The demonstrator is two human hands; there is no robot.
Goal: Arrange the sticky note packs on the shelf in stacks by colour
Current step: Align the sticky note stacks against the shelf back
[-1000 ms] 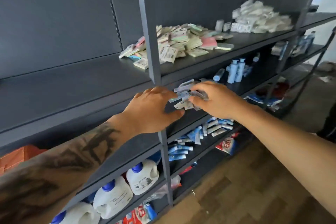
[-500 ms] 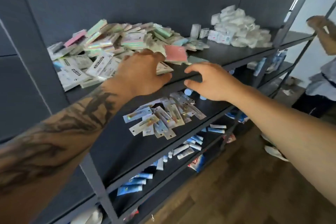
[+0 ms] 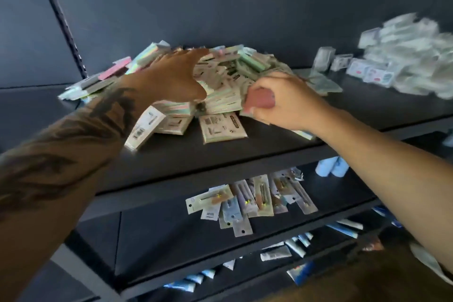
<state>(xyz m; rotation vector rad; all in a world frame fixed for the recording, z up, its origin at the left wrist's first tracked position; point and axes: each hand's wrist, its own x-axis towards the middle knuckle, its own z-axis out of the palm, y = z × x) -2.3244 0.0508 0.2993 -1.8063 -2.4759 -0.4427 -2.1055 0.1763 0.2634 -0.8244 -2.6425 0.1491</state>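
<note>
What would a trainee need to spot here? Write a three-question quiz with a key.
1. True or false: the right hand grips a pink pack.
2. The left hand is: A) flat over the sticky note pile; B) on the lower shelf; C) holding a bottle.
3. Fill in: the carded items lie on the shelf ____ the pile.

Key: 1 true; 2 A; 3 below.
</note>
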